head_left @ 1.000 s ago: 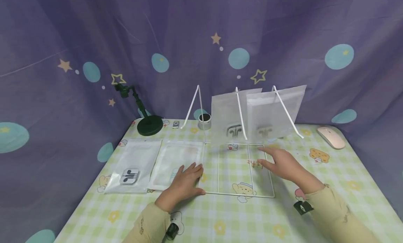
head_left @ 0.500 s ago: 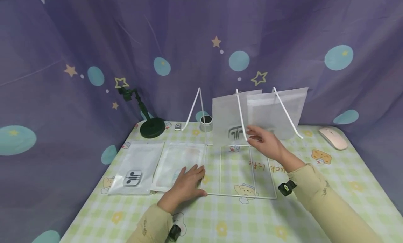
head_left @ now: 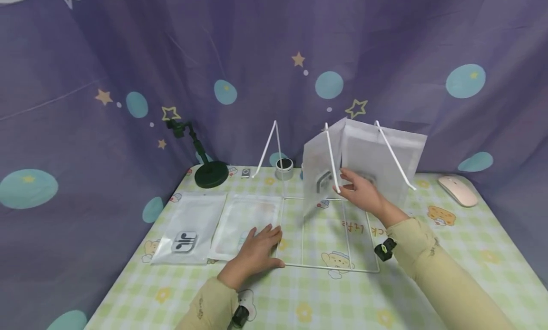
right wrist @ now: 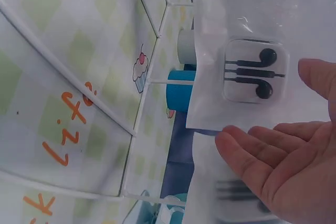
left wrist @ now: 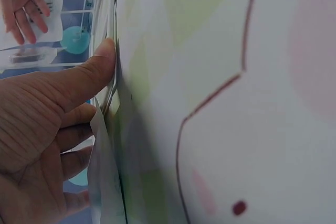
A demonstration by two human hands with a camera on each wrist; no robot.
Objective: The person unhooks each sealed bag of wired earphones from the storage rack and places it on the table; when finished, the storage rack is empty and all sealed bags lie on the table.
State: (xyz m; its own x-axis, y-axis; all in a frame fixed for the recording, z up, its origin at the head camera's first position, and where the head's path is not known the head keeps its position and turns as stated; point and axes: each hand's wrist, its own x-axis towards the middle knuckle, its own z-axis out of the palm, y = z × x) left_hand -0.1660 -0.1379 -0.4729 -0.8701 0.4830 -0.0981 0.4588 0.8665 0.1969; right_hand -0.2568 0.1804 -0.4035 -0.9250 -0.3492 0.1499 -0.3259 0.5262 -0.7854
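Note:
A white wire rack (head_left: 317, 266) stands on the table with three prongs sticking up toward me. Two translucent zip bags hang on it: a middle bag (head_left: 314, 154), turned at an angle, and a right bag (head_left: 378, 151). Earphones in a clear case (right wrist: 255, 72) show through one bag in the right wrist view. My right hand (head_left: 361, 193) is at these bags, thumb and fingers spread apart, fingertips right by the middle bag's edge. My left hand (head_left: 257, 249) rests at the rack's front left corner, thumb on the wire (left wrist: 111, 19), fingers over a flat bag (head_left: 252, 208).
Another flat bag (head_left: 194, 216) with earphones lies farther left. Along the back are a black stand (head_left: 211, 174), a small silver gadget (head_left: 245, 173) and a white cylinder (head_left: 284, 172). A pink mouse (head_left: 458, 192) sits at right. Behind the rack is a blue cylinder (right wrist: 179, 90).
My right hand has moved left and up from above the rack's base to the hanging bags. The middle bag has swung to an angle and the right bag has turned. The left hand stays put.

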